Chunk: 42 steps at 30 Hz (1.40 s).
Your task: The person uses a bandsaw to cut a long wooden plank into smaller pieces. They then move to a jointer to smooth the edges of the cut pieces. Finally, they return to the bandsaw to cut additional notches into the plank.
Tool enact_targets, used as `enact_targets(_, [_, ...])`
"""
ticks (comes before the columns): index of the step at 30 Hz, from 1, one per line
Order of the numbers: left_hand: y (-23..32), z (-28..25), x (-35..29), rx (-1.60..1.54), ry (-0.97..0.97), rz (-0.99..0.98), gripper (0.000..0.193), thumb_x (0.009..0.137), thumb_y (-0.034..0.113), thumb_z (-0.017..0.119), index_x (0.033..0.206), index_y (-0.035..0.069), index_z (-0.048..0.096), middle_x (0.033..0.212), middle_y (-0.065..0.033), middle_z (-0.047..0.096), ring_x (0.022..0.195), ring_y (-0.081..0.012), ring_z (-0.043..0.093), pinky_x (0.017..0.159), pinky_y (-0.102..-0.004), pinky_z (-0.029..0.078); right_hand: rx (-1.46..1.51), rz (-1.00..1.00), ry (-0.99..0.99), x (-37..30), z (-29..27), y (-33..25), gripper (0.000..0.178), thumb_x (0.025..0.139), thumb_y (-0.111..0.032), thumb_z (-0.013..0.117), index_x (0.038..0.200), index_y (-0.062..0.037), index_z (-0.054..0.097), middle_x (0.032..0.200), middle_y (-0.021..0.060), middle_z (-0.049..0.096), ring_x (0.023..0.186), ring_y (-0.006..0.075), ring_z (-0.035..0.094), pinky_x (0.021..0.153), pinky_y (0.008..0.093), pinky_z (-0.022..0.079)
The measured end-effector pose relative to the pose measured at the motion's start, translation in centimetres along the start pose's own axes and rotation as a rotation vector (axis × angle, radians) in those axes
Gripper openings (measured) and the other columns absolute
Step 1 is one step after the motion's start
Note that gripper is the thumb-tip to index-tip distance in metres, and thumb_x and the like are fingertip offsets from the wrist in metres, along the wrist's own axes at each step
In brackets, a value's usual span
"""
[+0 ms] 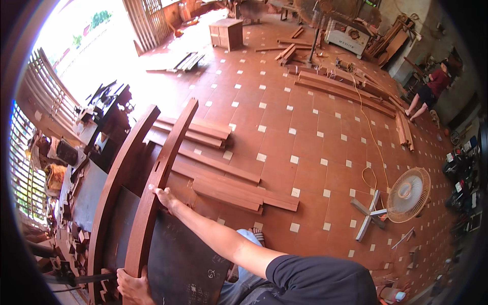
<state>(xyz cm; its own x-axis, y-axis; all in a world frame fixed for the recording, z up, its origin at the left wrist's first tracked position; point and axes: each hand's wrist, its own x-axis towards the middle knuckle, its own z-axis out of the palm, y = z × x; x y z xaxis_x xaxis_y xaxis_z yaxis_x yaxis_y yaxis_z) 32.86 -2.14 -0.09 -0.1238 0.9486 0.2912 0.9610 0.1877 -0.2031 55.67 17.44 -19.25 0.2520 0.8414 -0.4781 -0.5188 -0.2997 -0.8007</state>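
Observation:
A long reddish-brown wooden beam (pixel 141 230), with a narrow slot cut in its side, slopes across a dark tabletop (pixel 185 256) with chalk-like marks on it. My right hand (pixel 163 197) is closed around the beam near its middle, thumb on the upper face. Down at the beam's near end, my left hand (pixel 134 287) grips it, partly cut off by the picture's lower edge. A second, similar wooden beam (pixel 113 195) lies roughly parallel on the left, apart from both hands.
Stacked wooden boards (pixel 229 190) lie on the tiled floor beyond the table. A standing fan (pixel 408 195) is at the right, with an orange cord (pixel 363 109) nearby. Wood offcuts (pixel 76 249) crowd the left side. A wooden cabinet (pixel 227 35) and a person (pixel 432 89) are farther off.

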Motion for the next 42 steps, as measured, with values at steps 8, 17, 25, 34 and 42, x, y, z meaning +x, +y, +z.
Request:
enact_targets(8, [0.7,0.5,-0.6,-0.074,-0.038,-0.038,0.064,0.069,0.048,0.094,0.106,0.009,0.059,0.1,-0.0105,0.065,0.1,-0.0361,0.065,0.083,-0.05,0.048,-0.185,0.144,-0.1,0.2,-0.9,-2.3,0.079,0.09,-0.058,0.075,0.129,0.0109,0.069,0.132,0.026,0.071,0.123,0.0323,0.068,0.105,0.0394,0.051])
enact_targets(17, [2.7,-2.9,0.6,-0.064,-0.011,-0.064,0.062,0.064,0.04,0.097,0.101,0.009,0.059,0.097,-0.0101,0.064,0.096,-0.0357,0.065,0.082,-0.0494,0.048,-0.008,0.286,-0.257,-0.4,-2.1,-4.0,0.074,0.095,-0.052,0.074,0.134,0.0099,0.066,0.131,0.0178,0.072,0.121,0.0247,0.067,0.107,0.0363,0.048])
enact_targets(25, [9.3,-4.8,1.0,-0.055,-0.083,-0.139,0.06,0.064,0.036,0.096,0.104,0.009,0.059,0.098,-0.0087,0.063,0.098,-0.0332,0.064,0.082,-0.0476,0.048,0.224,0.571,-0.164,2.6,-4.7,-4.3,0.055,0.09,-0.049,0.082,0.125,-0.0076,0.072,0.119,0.0082,0.076,0.105,0.0247,0.073,0.099,0.0441,0.056])
enact_targets(34, [27.8,-6.1,-0.6,-0.446,-0.677,-0.228,0.06,0.091,0.044,0.077,0.135,0.007,0.061,0.117,-0.017,0.065,0.11,-0.0404,0.063,0.094,-0.0519,0.05,0.046,0.562,-0.016,15.2,-15.5,-9.7,0.064,0.076,-0.039,0.095,0.12,0.0004,0.07,0.103,0.0108,0.075,0.086,0.0247,0.074,0.079,0.0451,0.064])
enact_targets(42, [47.3,-0.9,-5.4,-1.209,-1.162,-0.8,0.068,0.09,0.032,0.084,0.143,0.001,0.055,0.117,-0.0092,0.07,0.095,-0.0194,0.068,0.079,-0.0345,0.057,0.085,0.819,-0.232,33.1,-29.8,-11.5,0.054,0.081,-0.046,0.089,0.111,-0.0029,0.076,0.095,0.0108,0.078,0.084,0.0246,0.077,0.08,0.044,0.064])
